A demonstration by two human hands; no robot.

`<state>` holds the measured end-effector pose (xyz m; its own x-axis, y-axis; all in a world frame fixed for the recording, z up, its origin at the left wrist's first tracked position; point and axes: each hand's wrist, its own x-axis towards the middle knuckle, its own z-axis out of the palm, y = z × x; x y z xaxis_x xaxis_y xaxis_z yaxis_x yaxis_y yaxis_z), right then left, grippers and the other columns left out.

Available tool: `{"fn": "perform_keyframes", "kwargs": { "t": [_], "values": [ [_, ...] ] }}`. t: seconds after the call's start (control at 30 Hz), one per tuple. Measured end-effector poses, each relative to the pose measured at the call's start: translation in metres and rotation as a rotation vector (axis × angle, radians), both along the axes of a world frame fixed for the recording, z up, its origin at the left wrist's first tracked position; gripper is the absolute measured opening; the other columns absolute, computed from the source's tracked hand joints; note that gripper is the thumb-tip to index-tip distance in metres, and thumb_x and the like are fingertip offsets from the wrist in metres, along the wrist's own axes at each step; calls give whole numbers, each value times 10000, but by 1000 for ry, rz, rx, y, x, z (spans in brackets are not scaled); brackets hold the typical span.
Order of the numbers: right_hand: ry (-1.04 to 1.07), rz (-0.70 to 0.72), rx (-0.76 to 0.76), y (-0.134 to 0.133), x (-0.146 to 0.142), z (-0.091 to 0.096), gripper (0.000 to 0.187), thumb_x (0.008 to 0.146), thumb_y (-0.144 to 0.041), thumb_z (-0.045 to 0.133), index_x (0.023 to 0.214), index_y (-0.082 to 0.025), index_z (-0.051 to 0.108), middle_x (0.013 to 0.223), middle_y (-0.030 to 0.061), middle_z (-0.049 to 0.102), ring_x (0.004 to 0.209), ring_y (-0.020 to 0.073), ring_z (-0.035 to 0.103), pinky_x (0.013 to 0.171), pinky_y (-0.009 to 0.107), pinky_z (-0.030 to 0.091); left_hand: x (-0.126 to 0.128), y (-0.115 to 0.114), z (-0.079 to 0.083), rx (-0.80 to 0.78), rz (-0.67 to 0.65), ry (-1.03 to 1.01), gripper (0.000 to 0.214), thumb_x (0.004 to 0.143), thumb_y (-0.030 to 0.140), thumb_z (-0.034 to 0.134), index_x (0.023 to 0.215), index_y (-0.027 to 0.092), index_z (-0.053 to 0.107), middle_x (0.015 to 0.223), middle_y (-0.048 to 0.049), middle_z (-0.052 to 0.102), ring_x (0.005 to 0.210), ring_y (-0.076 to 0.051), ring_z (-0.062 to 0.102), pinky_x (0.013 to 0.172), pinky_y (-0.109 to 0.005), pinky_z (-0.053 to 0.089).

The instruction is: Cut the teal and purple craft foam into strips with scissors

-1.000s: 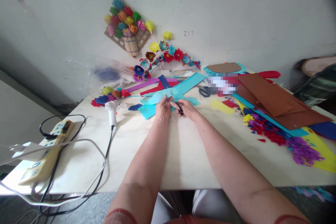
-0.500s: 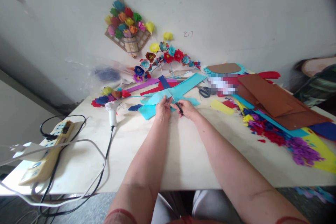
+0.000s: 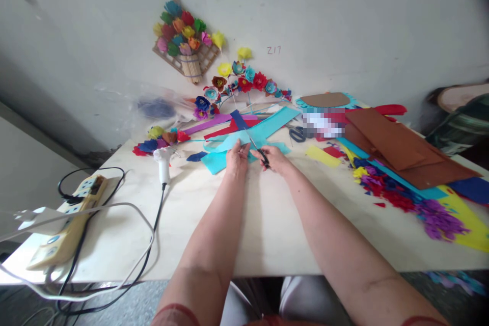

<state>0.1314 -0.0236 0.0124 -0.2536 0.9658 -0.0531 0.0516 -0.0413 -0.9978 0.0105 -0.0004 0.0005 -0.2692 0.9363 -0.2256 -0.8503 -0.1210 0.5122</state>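
My left hand [image 3: 237,159] is closed, pinching the near edge of a light blue sheet of paper [image 3: 229,143] that lies across the table. Just to its right, my right hand [image 3: 273,158] grips black-handled scissors [image 3: 261,153] whose blades point up and left into that paper. Both hands sit close together at the middle of the pale table [image 3: 244,224]. More blue paper [image 3: 273,121] stretches away behind them.
A white glue gun [image 3: 162,162] lies left of my hands, its black cord running to a power strip [image 3: 71,224] at the table's left edge. Paper flowers [image 3: 239,81] line the wall. Second scissors [image 3: 297,133], brown sheets [image 3: 397,147] and coloured paper scraps [image 3: 405,198] fill the right side.
The scissors and my right hand have shifted slightly, the blades reaching a little further into the blue paper. My left hand keeps its pinch on the sheet.
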Motion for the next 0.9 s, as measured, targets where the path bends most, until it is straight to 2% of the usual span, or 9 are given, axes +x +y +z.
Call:
{"fn": "perform_keyframes", "kwargs": {
  "t": [0.3,0.67,0.9],
  "values": [
    [75,13,-38,-8,1,9,455,634,-552,711,653,-169,465,420,-38,515,297,58,445,257,153,249,1,3,-4,16,-23,22,143,771,55,573,662,141,539,644,-31,611,699,-143,654,731,-249,536],
    [94,-23,-43,-9,-3,9,431,657,-526,711,653,-167,473,427,-34,521,301,54,437,262,149,269,0,3,-8,121,-55,70,131,757,54,579,663,141,553,645,-20,627,657,-135,648,810,-307,522],
    [110,-40,-37,-7,-4,8,394,687,-496,702,668,-162,493,427,-32,522,309,54,440,262,143,275,0,3,-9,142,-78,102,127,779,106,582,664,139,539,584,-2,593,617,-130,639,792,-312,514]
  ]
}}
